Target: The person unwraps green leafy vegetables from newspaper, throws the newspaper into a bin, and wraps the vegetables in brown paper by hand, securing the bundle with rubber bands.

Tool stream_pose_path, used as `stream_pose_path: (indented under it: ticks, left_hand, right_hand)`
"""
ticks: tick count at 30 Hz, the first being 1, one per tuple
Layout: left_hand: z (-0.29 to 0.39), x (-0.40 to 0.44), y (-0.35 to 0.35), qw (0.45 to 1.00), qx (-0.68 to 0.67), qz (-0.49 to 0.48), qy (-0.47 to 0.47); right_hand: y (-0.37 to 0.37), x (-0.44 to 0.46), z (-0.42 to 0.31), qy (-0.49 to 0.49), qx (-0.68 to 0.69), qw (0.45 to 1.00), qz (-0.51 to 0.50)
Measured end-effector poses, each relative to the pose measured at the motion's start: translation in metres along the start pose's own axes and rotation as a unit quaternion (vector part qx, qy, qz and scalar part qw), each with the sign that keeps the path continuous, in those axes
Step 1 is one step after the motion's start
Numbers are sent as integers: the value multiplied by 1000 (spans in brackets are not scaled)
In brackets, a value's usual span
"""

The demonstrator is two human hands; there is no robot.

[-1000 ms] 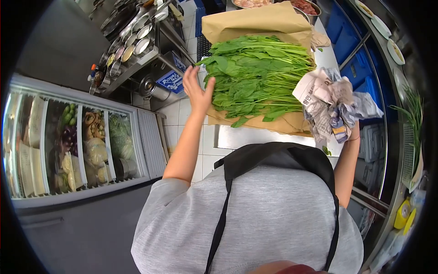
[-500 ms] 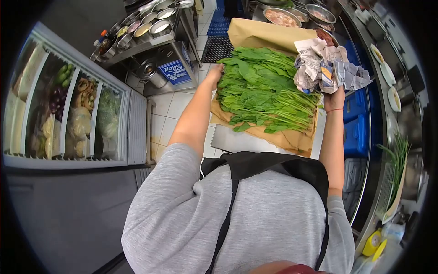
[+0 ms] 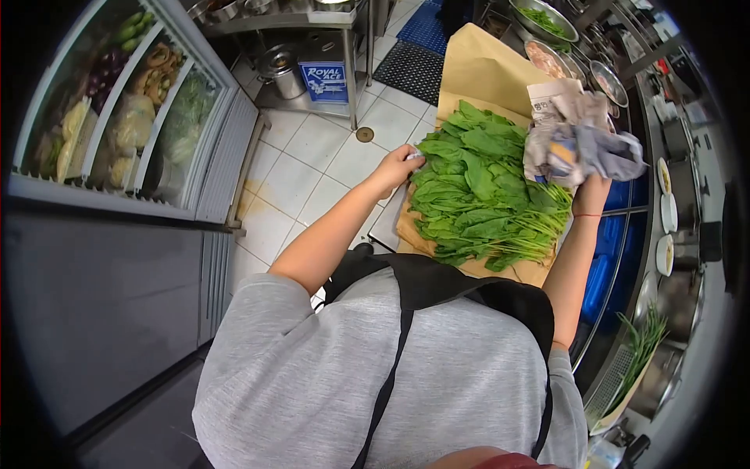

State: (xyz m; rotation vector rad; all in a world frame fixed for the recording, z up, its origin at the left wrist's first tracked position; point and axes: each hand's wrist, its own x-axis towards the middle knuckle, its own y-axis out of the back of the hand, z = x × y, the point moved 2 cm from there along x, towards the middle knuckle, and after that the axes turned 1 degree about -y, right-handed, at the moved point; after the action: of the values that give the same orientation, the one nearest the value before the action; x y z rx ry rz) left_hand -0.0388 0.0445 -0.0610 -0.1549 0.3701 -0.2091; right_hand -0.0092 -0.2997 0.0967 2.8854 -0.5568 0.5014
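Observation:
A thick layer of leafy greens (image 3: 480, 184) with long stems lies on brown paper (image 3: 484, 59), over a pale metal surface (image 3: 385, 227). The stems point right, and the paper rises behind the leaves. At the left edge of the greens, my left hand (image 3: 396, 170) has its fingers curled around a small whitish, shiny piece that I cannot identify. Crumpled newspaper (image 3: 574, 133) bunches over the right side of the greens. My right hand (image 3: 591, 194) grips it from below, with the fingers mostly hidden by the newspaper.
On the left stands a glass-front fridge (image 3: 226, 148) with vegetables inside. A steel table (image 3: 344, 22) holds containers, with a pot (image 3: 283, 72) on its lower shelf. Bowls of food (image 3: 547, 23) stand ahead to the right. A counter (image 3: 664, 148) runs along the right; a black mat (image 3: 408, 72) lies on the tiles.
My view has turned, so the fridge and steel table sit differently. The greens and both hands appear farther right and lower. The newspaper stays bunched at my right hand.

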Motion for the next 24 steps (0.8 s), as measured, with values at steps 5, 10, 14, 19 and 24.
stream_pose_path:
  ticks: [5, 10, 14, 19, 24]
  left_hand:
    - [-5, -2, 13, 987, -153, 54, -3]
    - [-16, 6, 11, 964, -257, 73, 1]
    - [2, 5, 11, 984, -159, 61, 52]
    - [-23, 23, 15, 992, -25, 51, -113]
    - [-16, -3, 16, 936, 193, 72, -285]
  right_hand:
    - [-93, -25, -74, 254, -435, 848, -163]
    - [-144, -50, -69, 216, -578, 688, -382]
    - [-189, -69, -88, 253, -618, 590, -453]
    - [-230, -86, -72, 265, -668, 489, -494]
    - [-228, -101, -48, 301, -705, 345, -542]
